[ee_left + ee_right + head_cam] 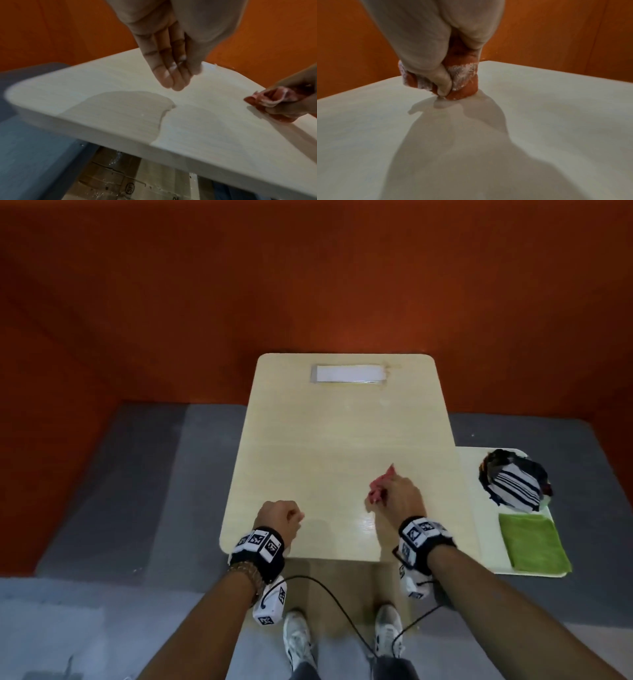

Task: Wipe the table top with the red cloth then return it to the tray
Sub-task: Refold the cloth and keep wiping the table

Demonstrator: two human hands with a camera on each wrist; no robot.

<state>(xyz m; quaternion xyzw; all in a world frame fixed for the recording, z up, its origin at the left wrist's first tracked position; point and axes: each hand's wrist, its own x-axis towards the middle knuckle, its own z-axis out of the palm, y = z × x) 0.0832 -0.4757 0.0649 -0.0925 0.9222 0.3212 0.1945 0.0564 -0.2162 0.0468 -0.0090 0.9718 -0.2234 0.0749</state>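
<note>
Right hand [400, 494] fingers bunched round red cloth [380, 486] — pressed on table top [325, 440]; left hand [279, 517] loose, empty.

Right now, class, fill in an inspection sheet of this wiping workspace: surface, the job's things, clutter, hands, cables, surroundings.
Surface: pale wooden table top, a white rectangular label at its far end.
Job's things: red cloth bunched, pressed on the table; tray beside the table's right edge.
Clutter: green cloth and striped cloth bundle on the tray.
Hands: right hand grips the red cloth; left hand holds nothing, above the near edge.
Cables: black cable hanging below the wrists.
Surroundings: orange wall, grey floor.
</note>
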